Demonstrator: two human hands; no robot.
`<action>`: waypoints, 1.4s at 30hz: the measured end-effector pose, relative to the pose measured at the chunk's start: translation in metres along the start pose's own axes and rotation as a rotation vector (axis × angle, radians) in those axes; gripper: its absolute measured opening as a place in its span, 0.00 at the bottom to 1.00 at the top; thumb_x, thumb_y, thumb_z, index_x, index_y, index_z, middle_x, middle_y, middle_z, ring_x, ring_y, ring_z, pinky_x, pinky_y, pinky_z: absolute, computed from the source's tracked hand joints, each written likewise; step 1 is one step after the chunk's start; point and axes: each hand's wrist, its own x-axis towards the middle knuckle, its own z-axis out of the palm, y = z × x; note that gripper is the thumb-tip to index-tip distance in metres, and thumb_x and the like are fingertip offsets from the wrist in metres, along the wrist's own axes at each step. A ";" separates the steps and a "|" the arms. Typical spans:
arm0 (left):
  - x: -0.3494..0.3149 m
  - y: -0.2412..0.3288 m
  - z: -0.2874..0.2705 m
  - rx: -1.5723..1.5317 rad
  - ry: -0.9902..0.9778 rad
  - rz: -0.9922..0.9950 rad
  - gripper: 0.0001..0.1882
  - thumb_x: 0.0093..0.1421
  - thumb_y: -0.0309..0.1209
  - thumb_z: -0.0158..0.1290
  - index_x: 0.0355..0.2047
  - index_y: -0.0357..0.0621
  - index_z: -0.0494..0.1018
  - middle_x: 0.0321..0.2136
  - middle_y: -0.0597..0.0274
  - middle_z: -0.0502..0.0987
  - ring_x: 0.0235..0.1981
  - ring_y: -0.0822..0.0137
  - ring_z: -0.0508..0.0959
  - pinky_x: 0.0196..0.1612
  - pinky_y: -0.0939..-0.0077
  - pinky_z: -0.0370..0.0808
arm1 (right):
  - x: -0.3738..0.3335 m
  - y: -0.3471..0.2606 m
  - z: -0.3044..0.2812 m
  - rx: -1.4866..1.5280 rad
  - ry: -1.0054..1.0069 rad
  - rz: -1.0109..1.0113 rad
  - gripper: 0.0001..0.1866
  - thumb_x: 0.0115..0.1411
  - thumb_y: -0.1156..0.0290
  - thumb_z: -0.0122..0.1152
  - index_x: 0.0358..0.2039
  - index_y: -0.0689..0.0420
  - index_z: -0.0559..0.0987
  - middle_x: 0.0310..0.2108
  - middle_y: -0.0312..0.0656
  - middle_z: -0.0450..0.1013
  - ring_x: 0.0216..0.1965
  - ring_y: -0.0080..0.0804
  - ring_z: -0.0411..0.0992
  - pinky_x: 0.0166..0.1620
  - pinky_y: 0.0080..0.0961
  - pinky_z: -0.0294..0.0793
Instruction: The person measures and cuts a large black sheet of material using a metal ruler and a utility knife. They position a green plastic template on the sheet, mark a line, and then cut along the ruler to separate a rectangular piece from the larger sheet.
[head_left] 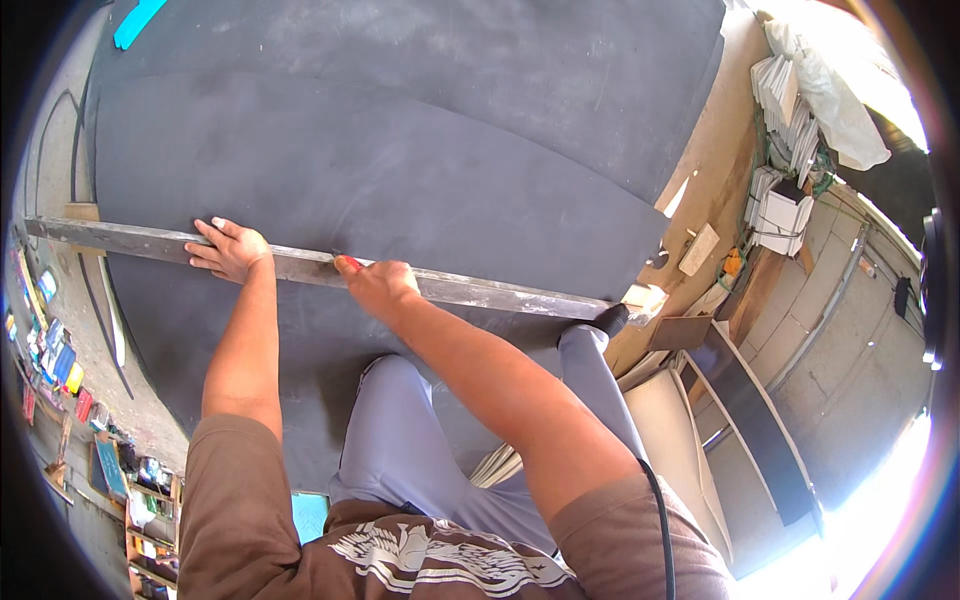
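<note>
Bar: we see it lying aslant across the sheet (300,150), its long metal edge (480,290) partly covered by both hands.
Left hand: we find it (232,252) flat on the bar, fingers spread; its palm is hidden from us.
Right hand: it (384,290) is curled around a tool, just beside the bar's upper edge.
Tool: only a red end (348,264) and a small dark tip show past the fist; we cannot tell its kind or whether the tip touches the sheet.
Bar's left end: it crosses a wood block (82,212) beyond the sheet's edge.
Bar's right end: a dark shoe (610,319) overlaps it in our view; we cannot tell whether it presses down.
Sheet: dark grey, cut off at the top and partly hidden by the legs (400,430).
Turquoise strip: we see it (138,25) upper left, cut by the upper edge.
Clutter: at far left, the small coloured things (65,365) are too bent and tiny for us to name.
</note>
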 end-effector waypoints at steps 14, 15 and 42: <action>0.001 0.006 -0.009 0.010 -0.015 -0.031 0.33 0.77 0.57 0.25 0.77 0.64 0.56 0.80 0.50 0.38 0.80 0.46 0.39 0.77 0.44 0.48 | -0.009 0.001 -0.017 -0.042 -0.074 -0.018 0.40 0.69 0.70 0.56 0.78 0.53 0.52 0.40 0.44 0.85 0.40 0.39 0.85 0.37 0.37 0.85; -0.001 0.006 -0.009 0.008 -0.014 -0.034 0.33 0.78 0.57 0.25 0.77 0.64 0.56 0.80 0.50 0.38 0.80 0.46 0.39 0.77 0.45 0.48 | -0.012 0.006 -0.014 -0.051 -0.063 -0.022 0.40 0.69 0.70 0.56 0.78 0.53 0.52 0.41 0.44 0.85 0.40 0.39 0.85 0.37 0.38 0.85; 0.019 -0.017 0.013 0.017 0.119 -0.015 0.33 0.76 0.62 0.28 0.74 0.70 0.64 0.80 0.56 0.44 0.80 0.49 0.43 0.77 0.40 0.48 | -0.171 0.162 0.063 0.007 -0.224 0.151 0.38 0.73 0.70 0.51 0.79 0.43 0.49 0.40 0.51 0.83 0.37 0.47 0.86 0.37 0.43 0.86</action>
